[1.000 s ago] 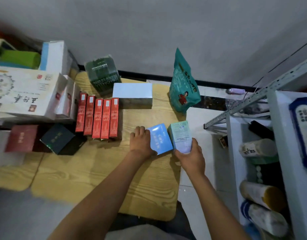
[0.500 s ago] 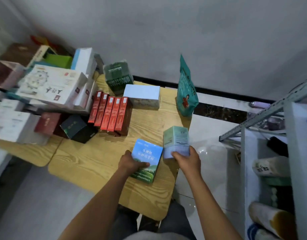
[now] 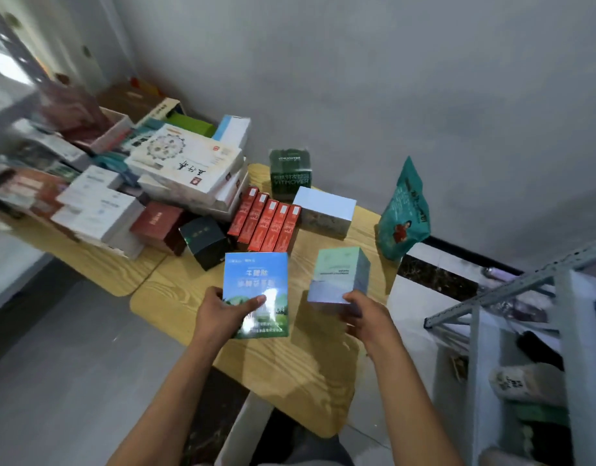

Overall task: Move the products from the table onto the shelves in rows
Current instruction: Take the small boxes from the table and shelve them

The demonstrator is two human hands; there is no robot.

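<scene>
glossy blue box [image 3: 255, 290], pale green box [image 3: 340, 274]

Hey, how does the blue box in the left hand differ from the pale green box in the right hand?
The flat blue cardboard box is thin and broad, while the pale green cardboard box is blocky, nearly a cube. The blue box shows a green landscape print and glossy glare; the pale green box looks plain with small text. The left hand pinches the blue box's lower corner; the right hand grips the green box from below. Both are lifted off the wooden table.
</scene>
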